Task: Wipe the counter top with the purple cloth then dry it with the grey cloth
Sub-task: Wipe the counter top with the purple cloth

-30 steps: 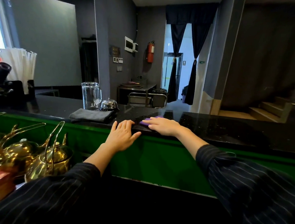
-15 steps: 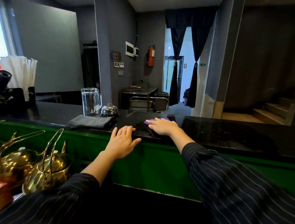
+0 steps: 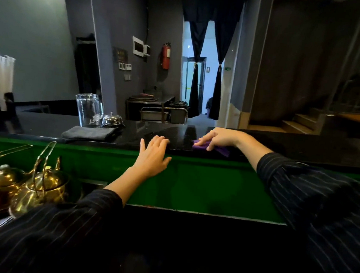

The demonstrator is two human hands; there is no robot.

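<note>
**Hazards.** The glass (image 3: 88,109) and the bell (image 3: 111,119) stand just behind the folded grey cloth (image 3: 89,133). A wide stroke to the left could probably tip the glass, or wet the grey cloth before it is needed for drying. The left hand (image 3: 152,158) rests flat on the counter's front edge, fingers straight, holding nothing. It lies in the path of a leftward stroke. The right hand (image 3: 220,138) has its fingers curled over the purple cloth (image 3: 221,150) and holds it against the counter top (image 3: 303,146) at the front edge. A pull toward the body could drag the cloth off.

**Surface and room.** Brass kettles (image 3: 41,188) stand below at the left. The counter top is black, polished and speckled, above a green panel (image 3: 213,188). Behind it are a fire extinguisher (image 3: 166,55), a curtained doorway (image 3: 205,73) and stairs (image 3: 300,122).
</note>
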